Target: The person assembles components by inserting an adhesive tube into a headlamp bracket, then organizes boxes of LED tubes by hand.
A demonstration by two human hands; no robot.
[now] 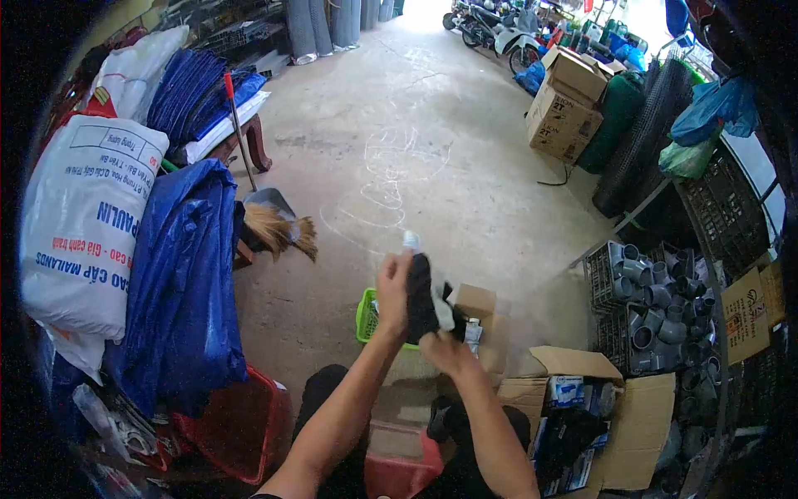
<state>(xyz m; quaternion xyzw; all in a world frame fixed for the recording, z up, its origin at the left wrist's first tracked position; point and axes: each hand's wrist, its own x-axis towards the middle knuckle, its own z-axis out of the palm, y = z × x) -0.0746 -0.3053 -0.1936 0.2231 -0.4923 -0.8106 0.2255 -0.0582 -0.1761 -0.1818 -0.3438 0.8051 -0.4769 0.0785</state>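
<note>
Both of my hands are in front of me, above the floor. My left hand (pixel 394 287) is closed on the upper left side of a black and white cloth item (pixel 422 299), which looks like a glove. A small white thing (pixel 411 240) shows just above the fingertips. Lower and to the right, my right hand (pixel 442 349) pinches the bottom end of the same item. Behind my hands stand a green basket (pixel 364 316) and a small open cardboard box (pixel 478 301) with a white and grey packet (pixel 473 333) at its side.
An open carton (pixel 648 416) with blue-white boxes and black items stands at lower right. Crates of grey pipe fittings (pixel 661 308) are at right. Blue tarpaulins (pixel 179 274), a white sack (pixel 87 224), a broom (pixel 266 229) and a red basket (pixel 237 424) line the left.
</note>
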